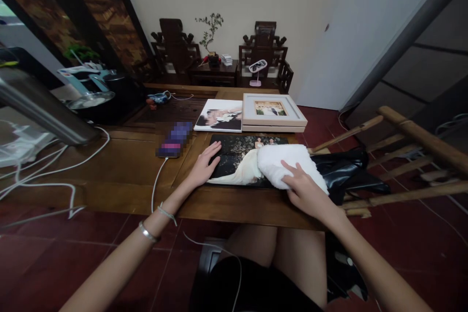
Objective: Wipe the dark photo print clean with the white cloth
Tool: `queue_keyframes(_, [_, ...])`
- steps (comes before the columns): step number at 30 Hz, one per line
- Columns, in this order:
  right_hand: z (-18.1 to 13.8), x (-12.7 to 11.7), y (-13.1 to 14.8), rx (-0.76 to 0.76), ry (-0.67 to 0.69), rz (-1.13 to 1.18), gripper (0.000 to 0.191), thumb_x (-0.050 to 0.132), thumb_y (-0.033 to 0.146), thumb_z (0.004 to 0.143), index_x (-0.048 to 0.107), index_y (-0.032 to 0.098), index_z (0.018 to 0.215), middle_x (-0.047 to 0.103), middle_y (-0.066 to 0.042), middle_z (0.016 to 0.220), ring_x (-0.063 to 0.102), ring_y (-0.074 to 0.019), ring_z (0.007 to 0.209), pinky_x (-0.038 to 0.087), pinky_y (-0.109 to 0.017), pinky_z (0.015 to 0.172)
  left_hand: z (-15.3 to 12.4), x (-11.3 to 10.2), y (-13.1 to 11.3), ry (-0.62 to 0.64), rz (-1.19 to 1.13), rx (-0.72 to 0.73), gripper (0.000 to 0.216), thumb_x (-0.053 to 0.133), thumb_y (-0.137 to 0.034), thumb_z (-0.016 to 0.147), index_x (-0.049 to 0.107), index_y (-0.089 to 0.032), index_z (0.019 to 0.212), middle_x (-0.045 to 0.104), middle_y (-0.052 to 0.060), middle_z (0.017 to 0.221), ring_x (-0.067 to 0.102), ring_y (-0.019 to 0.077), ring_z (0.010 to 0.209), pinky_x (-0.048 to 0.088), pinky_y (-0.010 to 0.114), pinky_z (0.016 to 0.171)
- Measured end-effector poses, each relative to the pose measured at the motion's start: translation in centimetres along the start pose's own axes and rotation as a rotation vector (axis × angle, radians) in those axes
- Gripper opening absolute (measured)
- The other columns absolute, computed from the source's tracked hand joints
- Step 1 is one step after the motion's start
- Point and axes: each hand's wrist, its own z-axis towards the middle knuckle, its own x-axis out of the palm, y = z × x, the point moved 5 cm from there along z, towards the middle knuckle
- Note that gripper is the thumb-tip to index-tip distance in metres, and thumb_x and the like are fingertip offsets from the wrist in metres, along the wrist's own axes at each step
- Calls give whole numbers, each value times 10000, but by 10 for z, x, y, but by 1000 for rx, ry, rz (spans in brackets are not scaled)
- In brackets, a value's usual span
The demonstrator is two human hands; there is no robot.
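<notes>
A dark wedding photo print or album (234,158) with a long pale dress on it lies flat on the wooden table near its front edge. Resting on its left edge, my left hand (205,165) is open with fingers stretched out. My right hand (302,187) presses a fluffy white cloth (285,160) onto the photo's right part, index finger extended and the other fingers curled into the cloth. The cloth hides much of the photo's right side.
Behind the photo lie a white-bordered picture (219,116) and a pale framed photo (274,109). A phone (174,139) with a charging cable is at left. White cables (73,175) cross the table's left end. A black bag (343,168) and a wooden chair (420,141) stand right.
</notes>
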Motion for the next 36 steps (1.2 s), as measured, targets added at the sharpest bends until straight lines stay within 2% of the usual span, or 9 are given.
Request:
queue_keyframes(6, [-10, -6, 7, -20, 8, 38, 330, 420, -21, 658, 617, 142, 866, 492, -229, 1343, 345, -304, 1334, 240, -567, 1088, 0, 0, 0, 6, -7, -14, 441, 418, -359, 904, 507, -227, 1316, 431, 73, 1438, 326, 219, 1365, 208, 476, 1131])
queue_keyframes(9, [-6, -6, 1, -16, -4, 49, 312, 423, -21, 650, 610, 153, 828, 487, -218, 1353, 370, -297, 1320, 258, -555, 1084, 0, -1, -1, 1, 0, 9, 444, 421, -365, 903, 513, -218, 1311, 438, 77, 1433, 333, 212, 1362, 219, 452, 1134])
queue_keyframes(13, [2, -1, -10, -10, -53, 42, 364, 415, -19, 647, 610, 161, 895, 525, -199, 1322, 359, -287, 1327, 284, -573, 1062, 0, -1, 0, -4, 12, 32, 454, 411, -356, 907, 512, -176, 1311, 443, 101, 1427, 341, 211, 1357, 230, 446, 1132])
queue_keyframes(18, [9, 4, -17, -5, -67, 5, 346, 417, -15, 650, 620, 126, 893, 543, -250, 1279, 345, -304, 1333, 272, -574, 1066, 0, 0, 2, -6, 19, 40, 453, 413, -348, 909, 510, -168, 1313, 441, 104, 1427, 341, 217, 1357, 231, 452, 1131])
queue_keyframes(22, [4, 3, -6, -9, -81, -9, 340, 409, -28, 654, 634, 107, 871, 515, -248, 1312, 342, -338, 1328, 253, -590, 1073, 1, -1, 0, -5, 16, 44, 445, 418, -349, 907, 516, -184, 1309, 447, 94, 1424, 346, 217, 1355, 232, 452, 1132])
queue_keyframes(26, [-19, 1, 24, -58, -27, 13, 379, 395, -41, 635, 639, 129, 871, 444, -164, 1408, 287, -370, 1347, 256, -649, 1049, 1, -2, -2, -4, 19, 50, 456, 419, -349, 906, 513, -159, 1310, 445, 110, 1424, 347, 220, 1354, 231, 447, 1133])
queue_keyframes(30, [-46, -1, 50, -109, 20, 49, 388, 382, -47, 608, 641, 155, 815, 425, -100, 1433, 214, -356, 1378, 209, -677, 1058, 0, -1, 0, -2, 20, 31, 453, 416, -341, 906, 510, -165, 1312, 440, 107, 1428, 340, 224, 1358, 224, 463, 1131])
queue_keyframes(33, [-50, -4, 49, -107, 15, 70, 382, 392, -40, 599, 641, 160, 808, 435, -115, 1424, 275, -335, 1362, 228, -632, 1077, 1, -1, 1, 2, 21, 30, 453, 416, -345, 906, 507, -172, 1315, 437, 103, 1430, 335, 220, 1360, 221, 459, 1133])
queue_keyframes(36, [-33, -7, 29, -54, 3, 62, 365, 419, -18, 632, 642, 145, 870, 455, -188, 1392, 388, -320, 1306, 265, -570, 1079, 1, 0, 1, 2, 20, 43, 458, 416, -347, 906, 508, -159, 1314, 438, 111, 1428, 337, 215, 1359, 222, 444, 1134])
